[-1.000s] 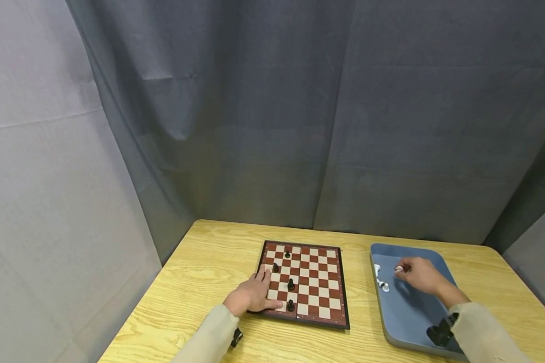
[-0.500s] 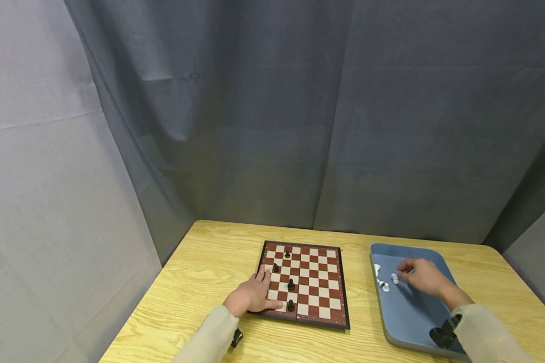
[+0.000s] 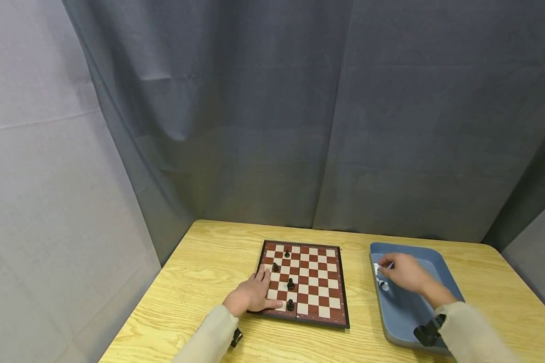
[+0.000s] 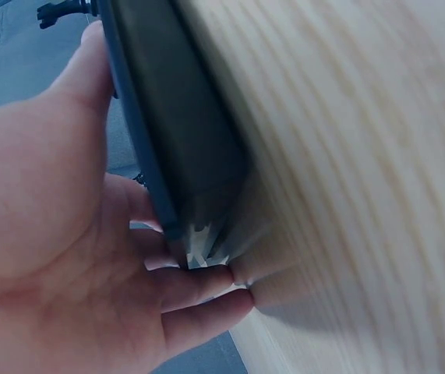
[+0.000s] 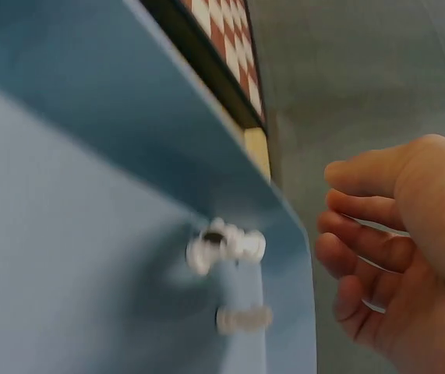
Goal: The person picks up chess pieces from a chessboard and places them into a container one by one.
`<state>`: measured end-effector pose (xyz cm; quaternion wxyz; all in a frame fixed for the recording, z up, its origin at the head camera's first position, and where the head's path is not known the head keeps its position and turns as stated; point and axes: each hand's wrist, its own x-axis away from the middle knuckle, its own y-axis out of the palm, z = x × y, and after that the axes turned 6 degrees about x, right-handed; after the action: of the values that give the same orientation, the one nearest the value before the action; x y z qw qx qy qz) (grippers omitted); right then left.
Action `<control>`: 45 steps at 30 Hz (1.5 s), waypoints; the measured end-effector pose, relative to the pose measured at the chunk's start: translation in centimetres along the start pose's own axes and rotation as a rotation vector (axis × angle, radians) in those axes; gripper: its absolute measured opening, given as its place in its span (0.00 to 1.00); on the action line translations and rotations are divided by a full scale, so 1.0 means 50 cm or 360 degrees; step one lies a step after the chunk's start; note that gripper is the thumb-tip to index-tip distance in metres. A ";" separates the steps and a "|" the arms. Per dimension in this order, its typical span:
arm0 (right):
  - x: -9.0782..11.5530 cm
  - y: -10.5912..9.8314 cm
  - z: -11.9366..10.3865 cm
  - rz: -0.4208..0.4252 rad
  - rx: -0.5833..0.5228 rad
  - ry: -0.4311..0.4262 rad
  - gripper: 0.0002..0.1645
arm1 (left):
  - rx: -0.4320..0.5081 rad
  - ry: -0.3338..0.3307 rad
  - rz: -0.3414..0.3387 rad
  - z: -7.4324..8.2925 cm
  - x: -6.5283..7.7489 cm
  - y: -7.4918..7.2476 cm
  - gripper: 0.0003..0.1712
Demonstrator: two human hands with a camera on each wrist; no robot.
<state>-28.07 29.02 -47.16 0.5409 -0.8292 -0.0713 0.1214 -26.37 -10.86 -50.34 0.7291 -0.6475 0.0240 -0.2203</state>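
My left hand point(image 3: 252, 295) rests on the left side of a red-and-white chessboard point(image 3: 320, 282), fingers extended. In the left wrist view, two fingertips point(image 4: 241, 300) touch the tabletop beside the board's dark edge. Several black chess pieces point(image 3: 290, 284) stand on the board's left half. My right hand point(image 3: 404, 272) hovers over the left side of a blue tray point(image 3: 388, 330), its fingers loosely bent. No piece shows between them in the right wrist view. White chess pieces point(image 5: 226, 245) lie by the tray wall, with another white piece point(image 5: 243, 319) next to them.
The wooden table point(image 3: 218, 247) carries the board and, to its right, the tray. Grey curtains point(image 3: 272, 126) hang behind the table and at both sides. The tray's raised rim point(image 5: 273, 210) runs between the white pieces and the board.
My right hand has moved left over the tray, towards the pieces at its left wall. It has let go of a white piece, now out of sight. My left hand stays put.
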 end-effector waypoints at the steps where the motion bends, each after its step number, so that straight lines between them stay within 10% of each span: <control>1: -0.002 0.002 -0.008 0.0016 0.0008 -0.0016 0.12 | 0.0002 -0.0001 0.0000 0.000 0.000 0.000 0.58; 45: -0.021 0.169 -0.246 -0.0194 -0.0305 -0.0437 0.07 | 0.0023 -0.0008 -0.0011 -0.004 -0.001 -0.003 0.59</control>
<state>-25.76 14.54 -50.00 0.4510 -0.8467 -0.2058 0.1930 -26.52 -11.04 -50.26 0.7330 -0.6429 0.0182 -0.2214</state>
